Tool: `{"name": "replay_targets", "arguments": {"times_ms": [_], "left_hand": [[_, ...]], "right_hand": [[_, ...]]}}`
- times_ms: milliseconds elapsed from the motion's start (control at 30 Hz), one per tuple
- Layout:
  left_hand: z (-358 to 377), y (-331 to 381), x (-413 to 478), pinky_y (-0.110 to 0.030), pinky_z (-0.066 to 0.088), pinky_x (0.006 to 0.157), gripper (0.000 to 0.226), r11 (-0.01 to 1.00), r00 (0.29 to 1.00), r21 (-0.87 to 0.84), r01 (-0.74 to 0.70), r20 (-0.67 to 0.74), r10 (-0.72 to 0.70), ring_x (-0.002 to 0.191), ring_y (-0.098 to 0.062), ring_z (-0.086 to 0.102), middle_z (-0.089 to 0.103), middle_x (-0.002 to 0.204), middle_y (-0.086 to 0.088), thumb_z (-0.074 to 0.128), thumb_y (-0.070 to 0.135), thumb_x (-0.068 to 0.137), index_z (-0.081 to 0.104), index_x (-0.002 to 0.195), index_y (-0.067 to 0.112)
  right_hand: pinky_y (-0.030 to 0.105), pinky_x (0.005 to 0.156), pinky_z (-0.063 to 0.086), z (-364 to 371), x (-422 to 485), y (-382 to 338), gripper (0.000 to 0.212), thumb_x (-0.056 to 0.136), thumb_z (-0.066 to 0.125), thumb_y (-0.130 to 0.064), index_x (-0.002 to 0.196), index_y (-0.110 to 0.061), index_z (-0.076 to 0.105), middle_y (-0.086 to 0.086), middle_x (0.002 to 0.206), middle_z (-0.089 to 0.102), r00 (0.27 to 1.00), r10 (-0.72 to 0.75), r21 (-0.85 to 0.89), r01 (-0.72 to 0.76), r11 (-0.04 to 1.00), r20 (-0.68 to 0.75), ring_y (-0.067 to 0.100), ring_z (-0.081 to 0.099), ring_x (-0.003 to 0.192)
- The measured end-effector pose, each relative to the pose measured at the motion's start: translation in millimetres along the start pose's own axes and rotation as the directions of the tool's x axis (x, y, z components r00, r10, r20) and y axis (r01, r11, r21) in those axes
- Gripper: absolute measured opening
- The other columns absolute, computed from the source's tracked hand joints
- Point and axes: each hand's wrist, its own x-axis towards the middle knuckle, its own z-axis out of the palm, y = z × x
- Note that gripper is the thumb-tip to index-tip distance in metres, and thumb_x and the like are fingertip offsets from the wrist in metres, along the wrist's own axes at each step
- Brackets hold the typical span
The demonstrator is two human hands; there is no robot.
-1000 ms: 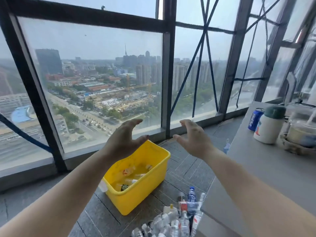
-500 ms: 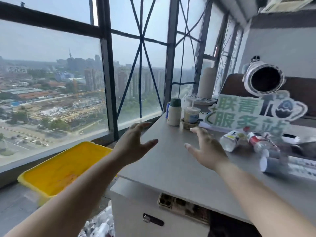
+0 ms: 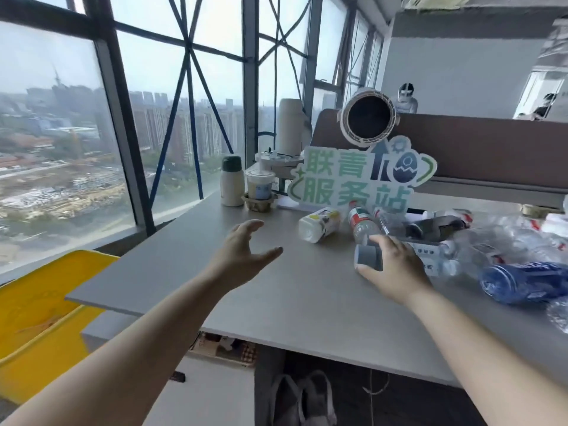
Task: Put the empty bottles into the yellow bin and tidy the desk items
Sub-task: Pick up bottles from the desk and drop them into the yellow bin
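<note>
Right hand (image 3: 396, 265) down on the desk (image 3: 184, 272), fingers curling round a grey-capped bottle (image 3: 368, 256) lying on its side, thumb under the cap end; closed grip likely but not certain, since the far side stays hidden. Left hand (image 3: 242, 256) hovering above bare desktop at nine o'clock of the right, fingers spread, holding nothing.

Yellow bin (image 3: 33, 318) down on the floor at about eight o'clock of the left hand, beyond the desk's left edge, well apart from the bottles.

Risks, as a judgement: round bottles lying loose, so a nudge could send the white bottle (image 3: 319, 224) or the red-labelled bottle (image 3: 362, 222) rolling toward the edge. Thin plastic could slip or crumple under a partial grip. A long carry to the bin invites a drop short of it.

Around: blue bottle (image 3: 522, 281) at three o'clock amid crushed clear plastic; green sign (image 3: 353, 179) at twelve, flask (image 3: 232, 181) and cup (image 3: 259, 186) at eleven, all upright and easy to knock on a wide sweep.
</note>
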Motion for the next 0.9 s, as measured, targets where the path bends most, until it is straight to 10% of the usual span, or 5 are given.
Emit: {"name": "replay_targets", "arguments": {"times_ms": [633,900], "left_hand": [[149,7,135,-0.041,0.037,0.105,0.102,0.989,0.990,0.043,0.140,0.029,-0.141,0.132,-0.028,0.038,0.030,0.146,-0.009,0.077,0.045,0.071,0.016,0.149,0.018],[145,2,129,-0.036,0.046,0.090,0.068,0.990,0.990,-0.006,0.140,-0.024,-0.140,0.111,-0.027,0.052,0.045,0.128,-0.006,0.074,0.035,0.074,0.041,0.132,0.019]], "right_hand": [[0.029,0.110,0.017,30,42,70,0.073,0.080,0.064,-0.053,0.142,-0.027,0.035,-0.009,0.145,0.038,0.985,-0.162,-0.190,0.170,0.967,0.056,0.016,0.029,0.137],[0.032,0.108,0.026,25,40,62,0.069,0.081,0.068,-0.045,0.140,-0.027,0.038,-0.007,0.139,0.043,0.979,-0.178,-0.183,0.193,0.964,0.094,0.020,0.034,0.131]]}}
